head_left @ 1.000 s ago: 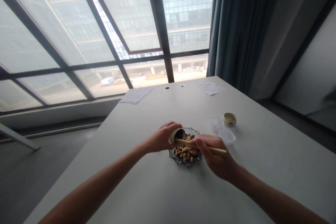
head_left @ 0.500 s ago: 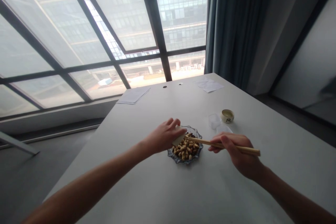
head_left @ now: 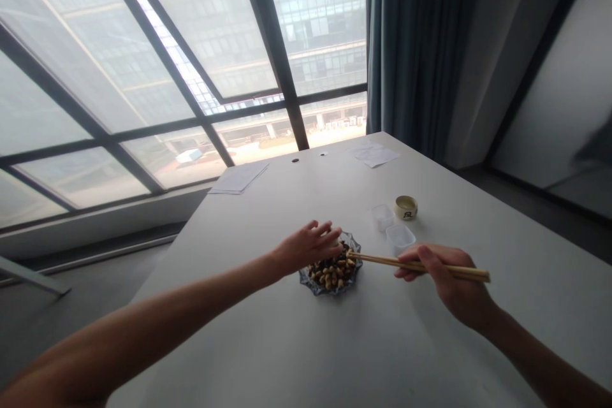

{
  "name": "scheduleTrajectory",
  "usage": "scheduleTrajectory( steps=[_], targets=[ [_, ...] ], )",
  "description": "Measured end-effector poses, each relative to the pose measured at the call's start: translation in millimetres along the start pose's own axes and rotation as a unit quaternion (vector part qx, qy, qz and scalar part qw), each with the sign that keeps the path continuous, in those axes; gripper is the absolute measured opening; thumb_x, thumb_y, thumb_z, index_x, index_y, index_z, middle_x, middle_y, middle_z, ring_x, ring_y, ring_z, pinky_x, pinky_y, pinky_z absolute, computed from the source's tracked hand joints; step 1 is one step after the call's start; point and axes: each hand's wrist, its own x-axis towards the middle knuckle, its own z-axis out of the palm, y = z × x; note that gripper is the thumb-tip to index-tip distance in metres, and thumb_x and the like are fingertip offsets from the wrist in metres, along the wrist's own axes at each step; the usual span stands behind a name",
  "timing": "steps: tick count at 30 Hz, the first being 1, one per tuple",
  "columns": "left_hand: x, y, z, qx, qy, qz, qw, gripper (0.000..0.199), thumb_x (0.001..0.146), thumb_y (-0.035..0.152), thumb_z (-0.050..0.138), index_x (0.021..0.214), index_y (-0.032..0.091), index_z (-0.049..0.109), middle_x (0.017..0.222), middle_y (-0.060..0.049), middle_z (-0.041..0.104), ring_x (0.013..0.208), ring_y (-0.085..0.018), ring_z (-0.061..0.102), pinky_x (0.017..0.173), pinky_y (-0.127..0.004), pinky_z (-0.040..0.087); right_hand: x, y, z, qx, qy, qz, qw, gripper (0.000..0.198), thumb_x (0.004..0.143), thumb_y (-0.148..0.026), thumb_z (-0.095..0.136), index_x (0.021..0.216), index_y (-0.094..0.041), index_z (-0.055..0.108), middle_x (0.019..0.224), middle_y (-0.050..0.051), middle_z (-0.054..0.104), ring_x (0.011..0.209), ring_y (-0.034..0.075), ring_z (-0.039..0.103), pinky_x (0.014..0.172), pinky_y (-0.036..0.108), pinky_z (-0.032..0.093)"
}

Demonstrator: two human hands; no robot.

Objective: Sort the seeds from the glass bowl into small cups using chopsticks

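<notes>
Room is plentiful around the glass dish (head_left: pixel 329 274): the white surface (head_left: pixel 296 344) runs bare on its near side and to its left, and every edge of the surface lies well away from the dish. Beyond the dish to its right stand two clear tubs (head_left: pixel 400 237) and a small cream cup (head_left: pixel 406 207); papers (head_left: pixel 239 177) lie far behind it by the window.

I see my left hand (head_left: pixel 310 245) now spread loose over the dish's far left rim, fingers open; half a second ago it had a small pale cup tipped there, and I think that cup is hidden under the palm or set down, though I cannot tell. My right hand (head_left: pixel 449 284) has drawn further right of the dish, fingers closed on the chopsticks (head_left: pixel 421 264), whose tips reach the dish's right rim.

The dish is scalloped, dark-tinted, heaped with peanuts (head_left: pixel 332 269).
</notes>
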Motion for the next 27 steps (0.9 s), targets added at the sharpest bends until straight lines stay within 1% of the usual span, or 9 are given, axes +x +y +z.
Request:
scheduleTrajectory(
  steps=[2, 5, 8, 11, 13, 17, 19, 23, 27],
  targets=[
    [-4.9, -4.5, 0.7, -0.025, 0.02, -0.025, 0.999, 0.033, 0.103, 0.018, 0.072, 0.135, 0.021, 0.066, 0.148, -0.012, 0.059, 0.131, -0.033, 0.061, 0.107, -0.054, 0.055, 0.1, 0.8, 0.9, 0.003, -0.004, -0.001, 1.0, 0.049, 0.104, -0.056, 0.061, 0.087, -0.015, 0.083, 0.072, 0.012, 0.081, 0.062, 0.025, 0.081, 0.06, 0.032, 0.07],
    [-16.7, -8.4, 5.0, -0.07, 0.078, -0.091, 0.99, 0.054, 0.092, 0.009, 0.077, 0.14, 0.028, 0.061, 0.145, -0.012, 0.057, 0.121, -0.031, 0.067, 0.098, -0.044, 0.06, -1.0, 2.8, 1.0, 0.011, 0.005, -0.005, 1.0, 0.049, 0.105, -0.055, 0.059, 0.088, -0.015, 0.083, 0.073, 0.012, 0.082, 0.063, 0.025, 0.082, 0.06, 0.032, 0.07],
    [-30.4, -6.5, 11.0, -0.128, 0.148, -0.134, 0.971, 0.069, 0.084, 0.013, 0.081, 0.145, 0.029, 0.052, 0.142, -0.012, 0.056, 0.118, -0.028, 0.068, 0.095, -0.035, 0.061, -3.5, 4.7, 1.6, 0.031, 0.027, -0.004, 0.999, 0.049, 0.106, -0.055, 0.058, 0.091, -0.015, 0.083, 0.075, 0.012, 0.082, 0.066, 0.025, 0.082, 0.061, 0.033, 0.07],
    [-41.1, -0.6, 17.3, -0.176, 0.199, -0.133, 0.955, 0.067, 0.085, 0.017, 0.081, 0.143, 0.027, 0.049, 0.141, -0.013, 0.056, 0.126, -0.029, 0.064, 0.101, -0.036, 0.059, -4.2, 4.0, 10.1, 0.058, 0.008, -0.014, 0.998, 0.049, 0.109, -0.052, 0.053, 0.096, -0.016, 0.083, 0.081, 0.012, 0.083, 0.072, 0.025, 0.083, 0.064, 0.033, 0.07],
    [-45.3, 4.0, 21.3, -0.195, 0.219, -0.129, 0.947, 0.062, 0.087, 0.019, 0.079, 0.141, 0.026, 0.049, 0.141, -0.013, 0.056, 0.128, -0.028, 0.063, 0.101, -0.036, 0.059, -2.3, 2.3, 22.7, 0.074, -0.035, -0.028, 0.996, 0.047, 0.111, -0.048, 0.05, 0.099, -0.016, 0.083, 0.087, 0.012, 0.083, 0.076, 0.023, 0.082, 0.066, 0.033, 0.069],
    [-49.2, 11.0, 26.5, -0.204, 0.229, -0.119, 0.944, 0.056, 0.091, 0.015, 0.075, 0.141, 0.027, 0.054, 0.144, -0.013, 0.056, 0.129, -0.029, 0.064, 0.102, -0.036, 0.06, 3.3, -0.1, 53.6, 0.06, -0.135, -0.089, 0.985, 0.039, 0.112, -0.038, 0.05, 0.105, -0.016, 0.082, 0.095, 0.011, 0.079, 0.082, 0.021, 0.077, 0.07, 0.032, 0.064],
    [-50.7, 12.0, 27.5, -0.197, 0.225, -0.11, 0.948, 0.055, 0.092, 0.013, 0.074, 0.142, 0.029, 0.056, 0.145, -0.013, 0.056, 0.128, -0.028, 0.065, 0.101, -0.035, 0.06, 3.8, -0.2, 63.1, 0.026, -0.162, -0.122, 0.979, 0.035, 0.111, -0.034, 0.051, 0.102, -0.016, 0.08, 0.096, 0.011, 0.077, 0.082, 0.02, 0.073, 0.073, 0.032, 0.06],
    [-54.8, 8.7, 29.2, -0.168, 0.211, -0.095, 0.958, 0.053, 0.095, 0.009, 0.07, 0.141, 0.032, 0.062, 0.149, -0.01, 0.055, 0.122, -0.027, 0.068, 0.101, -0.037, 0.06, -0.6, -0.7, 64.2, -0.015, -0.155, -0.128, 0.979, 0.032, 0.111, -0.027, 0.049, 0.095, -0.018, 0.075, 0.098, 0.01, 0.073, 0.084, 0.019, 0.069, 0.077, 0.032, 0.056],
    [-56.6, 4.1, 30.8, -0.15, 0.209, -0.095, 0.962, 0.053, 0.096, 0.006, 0.066, 0.14, 0.035, 0.066, 0.15, -0.008, 0.056, 0.122, -0.028, 0.068, 0.102, -0.043, 0.06, -2.1, -3.6, 65.2, -0.015, -0.148, -0.147, 0.978, 0.028, 0.111, -0.025, 0.048, 0.098, -0.019, 0.072, 0.097, 0.008, 0.071, 0.087, 0.019, 0.069, 0.079, 0.032, 0.055]
  ],
)
